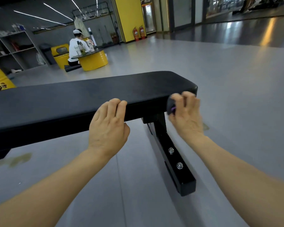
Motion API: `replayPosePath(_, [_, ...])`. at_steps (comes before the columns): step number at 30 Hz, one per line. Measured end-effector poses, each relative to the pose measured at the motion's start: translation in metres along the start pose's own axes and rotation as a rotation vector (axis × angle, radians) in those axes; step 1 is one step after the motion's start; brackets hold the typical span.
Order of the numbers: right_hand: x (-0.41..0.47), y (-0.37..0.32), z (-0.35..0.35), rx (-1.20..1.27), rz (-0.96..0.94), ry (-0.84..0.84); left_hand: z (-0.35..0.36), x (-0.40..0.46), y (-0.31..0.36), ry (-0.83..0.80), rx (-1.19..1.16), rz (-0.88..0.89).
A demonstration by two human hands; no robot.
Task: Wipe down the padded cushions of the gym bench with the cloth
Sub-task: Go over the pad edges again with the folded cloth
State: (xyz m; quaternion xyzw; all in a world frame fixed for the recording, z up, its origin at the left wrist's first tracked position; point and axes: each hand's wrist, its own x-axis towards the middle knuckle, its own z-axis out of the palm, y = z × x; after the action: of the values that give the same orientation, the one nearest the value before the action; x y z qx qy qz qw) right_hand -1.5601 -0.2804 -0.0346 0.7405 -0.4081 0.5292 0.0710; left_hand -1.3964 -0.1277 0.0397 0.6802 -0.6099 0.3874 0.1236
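While the left hand (109,123) braces the near edge of the bench cushion (82,97) at the centre of the frame, its fingers curl over the top rim and its thumb tucks beneath, so that it is closed on the padding itself. To the right of centre, the right hand (185,112) is bunched around a dark cloth (170,104), with a trace of purple showing between the fingers, and presses it against the rounded end corner of the cushion. The long black pad runs from the left edge of the frame to this corner, and its top surface shows no visible streaks. Below it, the steel foot (175,163) with two bolts extends toward the lower centre over the grey floor (219,71). Judged from this position, wiping is confined to the end corner, and most of the top face probably remains to be covered. Several faults are possible from here. The cloth is wadded small, so a stroke may pass with bare fingertips on the vinyl instead of fabric. A loose pinch may let the cloth drop past the cushion edge onto the floor. Pressure applied at the overhanging end may rock the bench if the bracing hand relaxes.
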Motion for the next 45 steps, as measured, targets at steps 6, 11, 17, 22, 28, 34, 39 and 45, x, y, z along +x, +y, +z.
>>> replayPosePath(6, [0.018,-0.031,-0.006,0.060,0.051,0.197,0.005,0.011,0.012,-0.014,-0.009,0.018])
replayPosePath(11, [0.009,-0.043,0.004,0.074,0.002,0.108,0.013,0.019,0.025,-0.016,-0.002,0.046])
replayPosePath(17, [0.008,0.007,-0.001,0.028,0.258,0.091,0.017,0.016,0.022,0.016,0.023,0.058])
replayPosePath(22, [0.023,0.028,-0.017,0.398,0.917,0.084,0.016,0.016,0.021,0.044,-0.002,0.080])
replayPosePath(28, [0.017,0.000,-0.022,0.521,0.945,0.067,0.012,0.019,0.022,0.033,-0.047,0.077])
replayPosePath(34, [-0.002,-0.079,-0.025,0.616,0.627,-0.104,0.005,0.020,0.022,0.017,-0.100,0.046])
replayPosePath(39, [0.014,-0.021,-0.031,0.623,0.894,0.031,0.004,0.018,0.018,0.023,-0.128,0.045])
replayPosePath(45, [0.012,-0.042,-0.023,0.594,0.920,0.047,0.005,0.018,0.017,0.024,-0.143,0.035])
